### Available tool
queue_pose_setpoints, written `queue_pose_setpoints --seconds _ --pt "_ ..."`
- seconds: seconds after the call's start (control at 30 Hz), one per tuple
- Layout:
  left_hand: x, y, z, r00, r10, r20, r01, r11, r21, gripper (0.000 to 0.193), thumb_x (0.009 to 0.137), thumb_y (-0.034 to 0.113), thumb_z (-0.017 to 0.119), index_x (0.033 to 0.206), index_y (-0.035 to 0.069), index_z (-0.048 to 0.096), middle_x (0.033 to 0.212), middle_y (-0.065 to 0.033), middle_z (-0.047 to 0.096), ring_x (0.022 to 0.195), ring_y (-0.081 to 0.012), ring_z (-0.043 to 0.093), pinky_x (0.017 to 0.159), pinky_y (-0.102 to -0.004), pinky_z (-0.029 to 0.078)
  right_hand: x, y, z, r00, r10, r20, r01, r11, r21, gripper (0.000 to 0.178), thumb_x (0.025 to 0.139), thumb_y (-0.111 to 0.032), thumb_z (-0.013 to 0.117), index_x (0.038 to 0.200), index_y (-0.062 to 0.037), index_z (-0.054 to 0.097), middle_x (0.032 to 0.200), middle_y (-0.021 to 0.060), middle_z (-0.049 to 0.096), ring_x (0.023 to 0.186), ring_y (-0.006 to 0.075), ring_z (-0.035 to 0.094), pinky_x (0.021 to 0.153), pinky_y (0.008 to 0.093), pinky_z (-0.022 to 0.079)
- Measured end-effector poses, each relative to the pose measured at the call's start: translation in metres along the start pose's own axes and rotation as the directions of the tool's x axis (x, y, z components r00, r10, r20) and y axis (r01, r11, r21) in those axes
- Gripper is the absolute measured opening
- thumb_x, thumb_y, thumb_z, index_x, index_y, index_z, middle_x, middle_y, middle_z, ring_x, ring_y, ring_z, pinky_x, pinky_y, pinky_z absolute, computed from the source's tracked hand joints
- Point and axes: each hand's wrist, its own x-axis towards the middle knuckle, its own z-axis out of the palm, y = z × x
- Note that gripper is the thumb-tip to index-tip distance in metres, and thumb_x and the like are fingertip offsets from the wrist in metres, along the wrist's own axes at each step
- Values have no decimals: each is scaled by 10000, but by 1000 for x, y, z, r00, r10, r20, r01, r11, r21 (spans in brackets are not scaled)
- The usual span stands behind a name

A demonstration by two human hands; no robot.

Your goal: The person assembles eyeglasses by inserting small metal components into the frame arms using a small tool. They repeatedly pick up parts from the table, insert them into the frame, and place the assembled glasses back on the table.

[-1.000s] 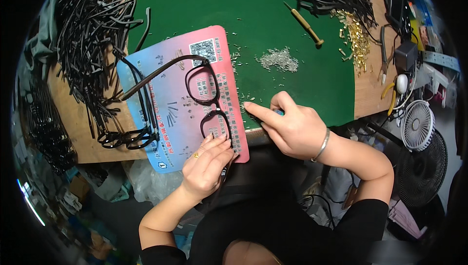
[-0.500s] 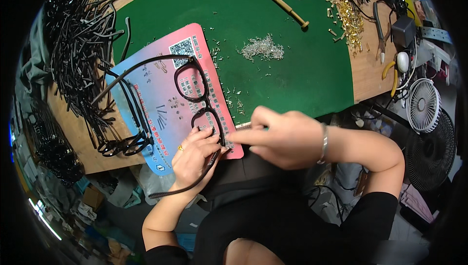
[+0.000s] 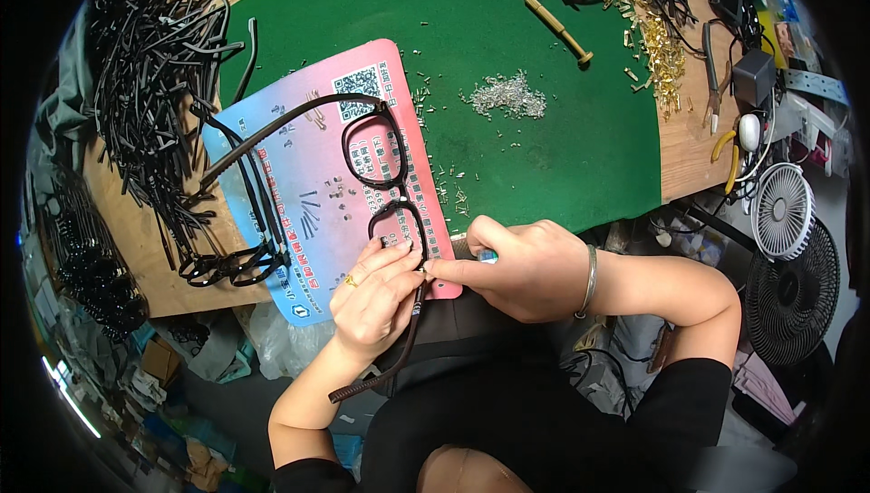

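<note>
My left hand [image 3: 373, 304] is closed on a black eyeglass frame [image 3: 405, 187], pinching it near the hinge at its lower end. One temple of the frame hangs down past my left wrist, and the other stretches away to the upper left. My right hand [image 3: 519, 268] is closed, its index fingertip meeting the left fingers at that hinge. A small blue-green end of something [image 3: 488, 256] shows in its curled fingers; the rest is hidden. Beneath the frame lies a pink and blue printed mat [image 3: 313, 162] with tiny metal parts and pins on it.
A second pair of black glasses [image 3: 237, 265] sits at the mat's left edge. Black temples [image 3: 172, 76] are heaped at far left. Clear tiny parts [image 3: 507, 96], a brass screwdriver [image 3: 557, 29] and gold pieces [image 3: 662, 53] lie on the green cloth [image 3: 571, 162]. Fans [image 3: 783, 210] stand at right.
My right index finger has come in against the left fingers at the hinge. The hanging temple has swung down and to the right. The whole view has shifted slightly.
</note>
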Motion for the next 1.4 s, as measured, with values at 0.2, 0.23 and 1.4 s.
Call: queue_pose_setpoints --seconds 0.2,0.23,1.4 --pt "2 2 1 1000 0 -14 0 1000 17 154 661 -7 733 778 45 647 846 -86 681 867 -237 663 875 -412 492 0 1 -2 1000 -10 19 10 1000 -18 358 729 -87 581 1070 -192 554 786 108 501 481 228 569 433 339 491" --pt "2 2 0 1000 -3 -13 3 1000 17 152 663 -6 733 776 45 646 845 -86 681 865 -237 663 874 -413 493 0 1 -2 1000 -9 17 9 1000 0 353 731 -87 581 1068 -191 558 790 108 504 483 228 570 436 339 493" --pt "0 0 4 998 27 -65 -27 1000 -2 166 642 2 748 766 46 648 851 -91 684 845 -233 662 887 -406 487 7 14 7 941 -325 -95 236 831 -503 311 723 -212 572 1021 -126 592 653 18 450 415 114 476 342 243 417"
